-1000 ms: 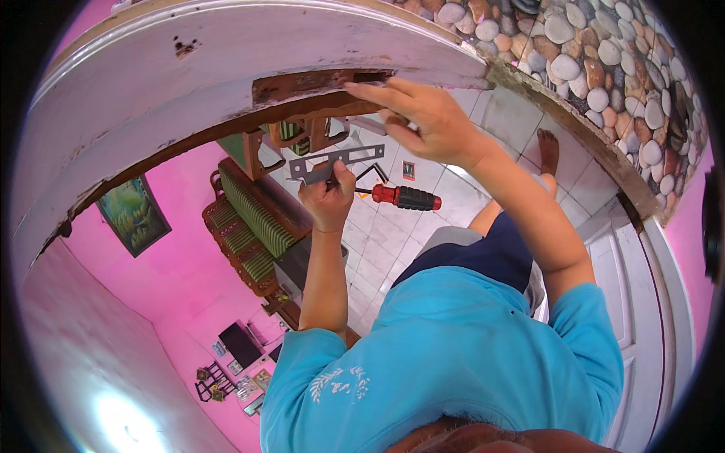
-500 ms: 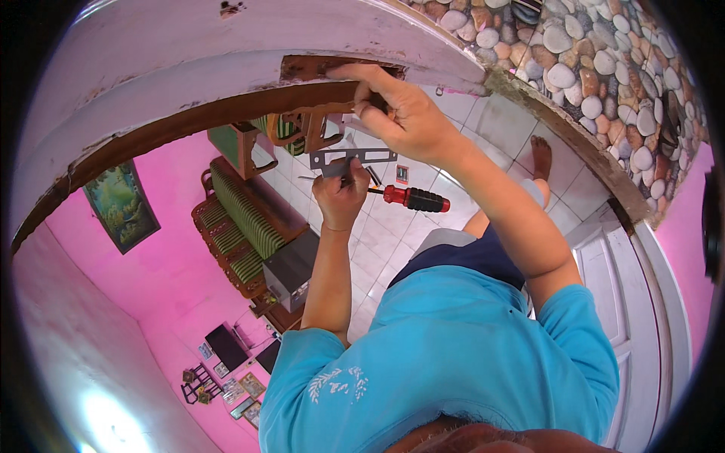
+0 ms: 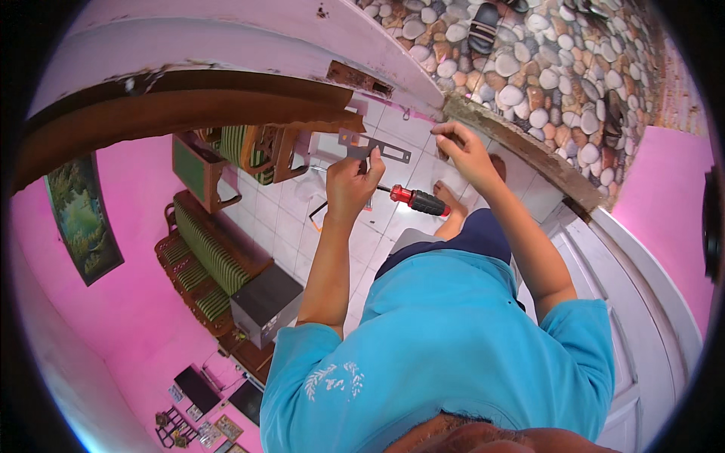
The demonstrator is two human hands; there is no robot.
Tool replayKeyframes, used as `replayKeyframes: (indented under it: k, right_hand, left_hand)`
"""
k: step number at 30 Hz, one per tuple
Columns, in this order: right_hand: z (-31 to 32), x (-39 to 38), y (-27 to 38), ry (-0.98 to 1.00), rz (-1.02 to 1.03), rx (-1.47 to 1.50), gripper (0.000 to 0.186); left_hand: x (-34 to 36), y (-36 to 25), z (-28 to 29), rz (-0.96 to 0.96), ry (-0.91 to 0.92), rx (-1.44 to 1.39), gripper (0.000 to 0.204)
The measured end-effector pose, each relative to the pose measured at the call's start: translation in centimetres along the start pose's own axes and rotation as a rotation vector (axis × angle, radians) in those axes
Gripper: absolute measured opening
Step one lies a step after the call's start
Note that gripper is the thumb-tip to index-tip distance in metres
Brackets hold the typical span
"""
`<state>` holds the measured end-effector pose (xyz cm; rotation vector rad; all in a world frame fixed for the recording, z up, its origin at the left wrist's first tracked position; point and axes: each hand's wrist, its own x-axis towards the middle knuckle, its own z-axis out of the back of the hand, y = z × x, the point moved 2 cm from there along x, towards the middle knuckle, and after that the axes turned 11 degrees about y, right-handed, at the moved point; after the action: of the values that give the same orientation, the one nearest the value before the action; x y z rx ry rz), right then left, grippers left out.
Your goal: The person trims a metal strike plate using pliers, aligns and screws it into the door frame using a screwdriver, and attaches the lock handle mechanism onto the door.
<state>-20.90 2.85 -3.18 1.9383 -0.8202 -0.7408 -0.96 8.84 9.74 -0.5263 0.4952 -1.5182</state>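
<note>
My left hand [image 3: 352, 185] grips a flat grey metal plate [image 3: 396, 153] with cut-out openings, together with a screwdriver [image 3: 422, 202] whose red and black handle points right and whose shaft passes behind my fingers. My right hand [image 3: 464, 155] is raised just right of the plate, fingers loosely bent and apart, with nothing visible in them. Above both hands is a white-painted wooden frame [image 3: 226, 38] with worn paint and a recessed, bare-wood mortise [image 3: 349, 77] containing a dark slot.
A striped wooden sofa [image 3: 226, 253], grey box [image 3: 268, 294] and green-topped table [image 3: 192, 170] are on the left. A rough threshold edge [image 3: 521, 147] borders pebble-patterned flooring [image 3: 529, 60] with sandals [image 3: 483, 26]. A white door [image 3: 619, 332] is at my right, and my bare feet stand on tiles [image 3: 400, 128].
My right hand has come away from the recess in the frame and moved down and right. The view has shifted. My left hand still holds the plate and screwdriver.
</note>
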Motion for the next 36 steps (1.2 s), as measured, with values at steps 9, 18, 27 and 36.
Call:
replayKeyframes:
  k: [9,18,27,36]
  right_hand:
    - [0.0,-0.5,4.4,-0.012,0.031,-0.203,0.027]
    - [1.0,4.5,4.6,0.043,-0.059,-0.337,0.027]
    - [-0.2,7.7,2.2,0.031,-0.037,-0.434,0.031]
    - [0.5,10.3,0.8,0.159,-0.108,-0.463,0.036]
  left_hand:
    - [5.1,1.1,-0.6,-0.017,0.035,0.191,0.051]
    - [7.3,0.2,0.8,0.018,0.008,0.253,0.052]
    - [8.0,-0.9,0.6,0.117,0.009,0.341,0.047]
    - [7.4,-1.0,-0.6,0.194,-0.129,0.391,0.053]
